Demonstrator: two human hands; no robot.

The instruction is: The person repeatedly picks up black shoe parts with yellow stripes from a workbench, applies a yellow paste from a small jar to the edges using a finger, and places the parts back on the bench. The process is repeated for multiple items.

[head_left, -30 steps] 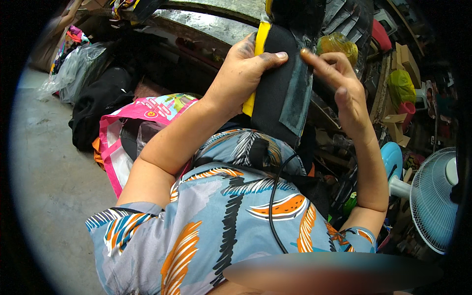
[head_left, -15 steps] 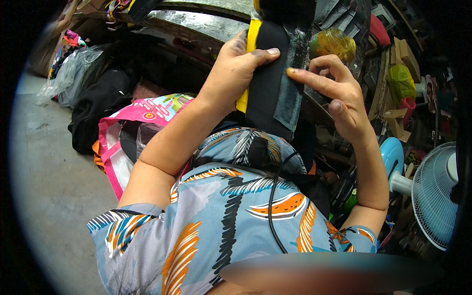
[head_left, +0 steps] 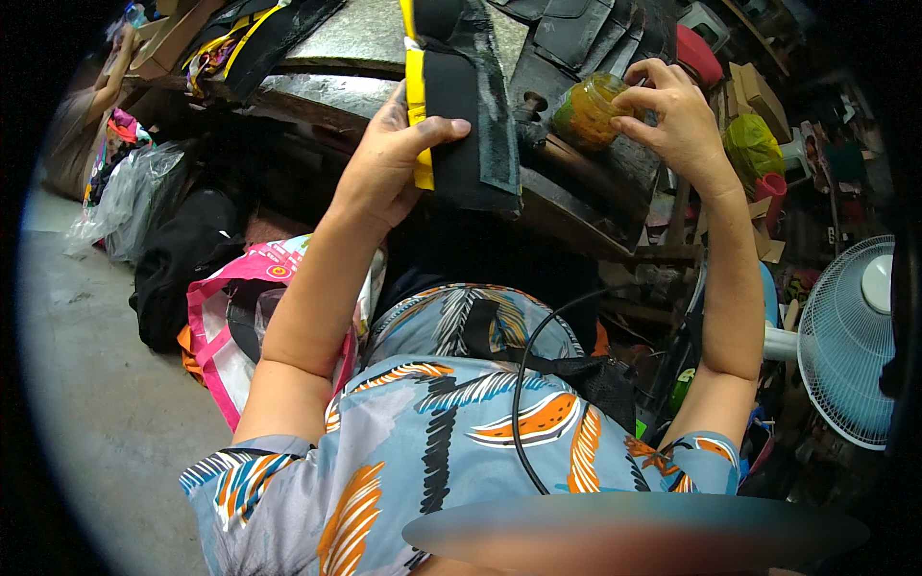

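Fingers of your left hand (head_left: 382, 158) clamped the black, yellow-edged fabric panel (head_left: 449, 86) (upper centre) by its side, probably leaving the rest uncovered; your right hand (head_left: 680, 117), fingers parted, was at the clear, round, yellow-smeared jar (head_left: 584, 113).

Both bare arms reach forward from the body, the forearms well apart. The left forearm (head_left: 322, 264) leans inward, and its hand (head_left: 389, 149) is at the front edge of the workbench (head_left: 331, 101), closed in a firm grip: the thumb lies straight, pointing right, while the other fingers are mostly hidden behind. The right forearm (head_left: 732, 278) stands almost upright. The right hand (head_left: 667, 115) is near the bench's right edge, turned inward, its fingers bent, the thumb below them.
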